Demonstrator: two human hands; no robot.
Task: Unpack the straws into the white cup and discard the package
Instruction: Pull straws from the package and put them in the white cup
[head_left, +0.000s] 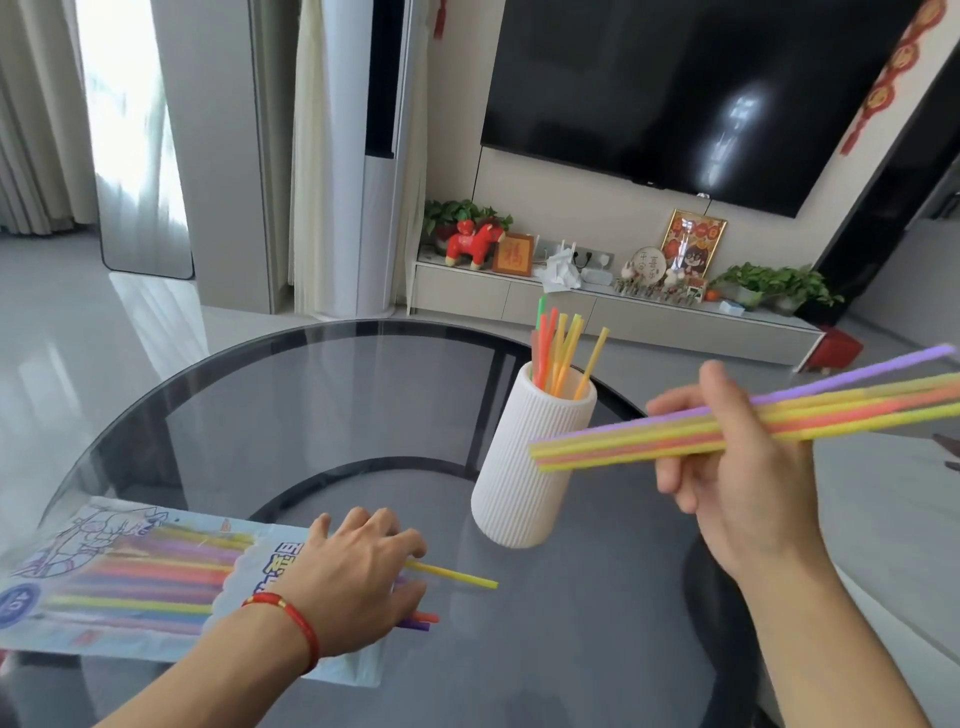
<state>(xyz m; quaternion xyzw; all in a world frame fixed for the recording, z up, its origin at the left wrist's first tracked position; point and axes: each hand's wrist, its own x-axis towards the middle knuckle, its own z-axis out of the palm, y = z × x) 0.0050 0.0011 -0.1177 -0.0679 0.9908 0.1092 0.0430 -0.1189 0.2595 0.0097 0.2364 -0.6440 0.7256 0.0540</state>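
Package (119, 577) lettering blurred; perhaps "10".

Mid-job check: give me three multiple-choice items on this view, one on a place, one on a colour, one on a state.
1. Where does the ribbed white cup stand?
A. glass table
B. TV shelf
C. floor

2. Top straw in the right hand's bundle of thin plastic straws?
A. blue
B. purple
C. black

3. The printed plastic straw package is:
A. empty
B. discarded
C. partly full

Answers:
1 A, the cup sits on the round dark glass table.
2 B, a purple straw lies uppermost.
3 C, coloured straws show inside, under the left hand.
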